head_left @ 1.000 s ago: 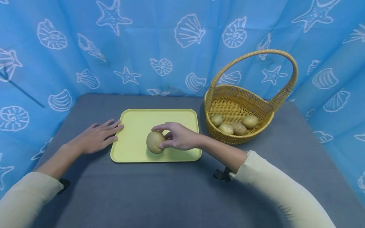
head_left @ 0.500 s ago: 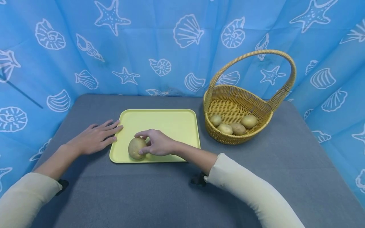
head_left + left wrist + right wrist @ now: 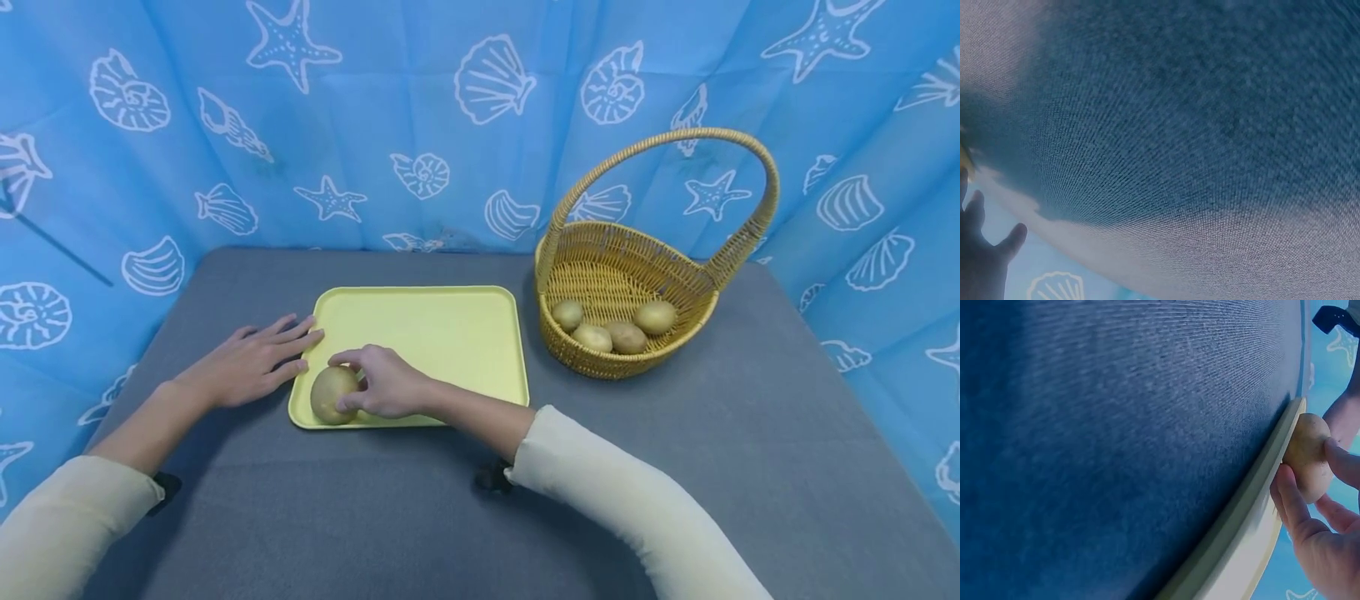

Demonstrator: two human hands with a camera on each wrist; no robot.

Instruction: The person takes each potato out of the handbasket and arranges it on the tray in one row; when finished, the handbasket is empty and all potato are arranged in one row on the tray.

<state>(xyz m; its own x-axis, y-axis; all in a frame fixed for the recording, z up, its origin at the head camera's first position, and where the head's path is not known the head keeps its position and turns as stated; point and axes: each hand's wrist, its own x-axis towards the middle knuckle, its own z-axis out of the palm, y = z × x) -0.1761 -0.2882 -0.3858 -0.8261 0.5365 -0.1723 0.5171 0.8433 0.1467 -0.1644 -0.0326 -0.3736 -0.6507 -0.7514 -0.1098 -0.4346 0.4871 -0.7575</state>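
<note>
there, right hand point(image 3: 386, 390) grips a smooth rounded potato point(image 3: 332, 394).

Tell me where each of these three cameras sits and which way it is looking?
Head: worn on the head, looking forward and down at the tray, basket, both hands and sleeves.
Left wrist: low over the grey cloth; left hand at the edge.
Right wrist: along the tray rim; right hand gripping the potato.
Head and right wrist share potato, tray, right hand.
</note>
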